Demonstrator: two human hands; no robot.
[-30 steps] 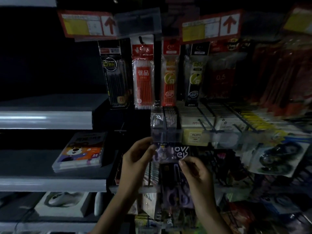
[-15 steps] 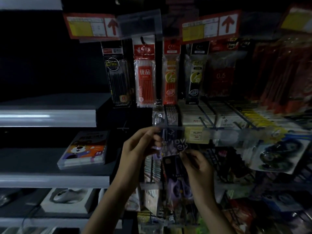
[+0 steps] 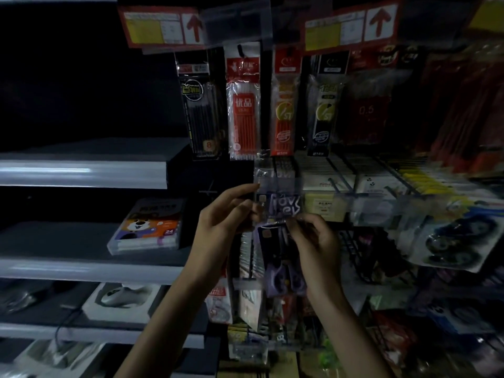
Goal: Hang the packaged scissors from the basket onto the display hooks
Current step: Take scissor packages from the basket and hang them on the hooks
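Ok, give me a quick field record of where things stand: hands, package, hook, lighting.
left hand: pinching the package's top left corner
right hand: holding the package's right side below the header
scissors package: upright, purple handles at the bottom, header raised to the hook row
display hook: blurred; cannot tell if the header is threaded on
lighting: dim, detail limited

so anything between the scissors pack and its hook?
Yes: a clear price-tag holder at the hook's front end sits just above the scissors pack. Both hands, left and right, grip the pack's top below it.
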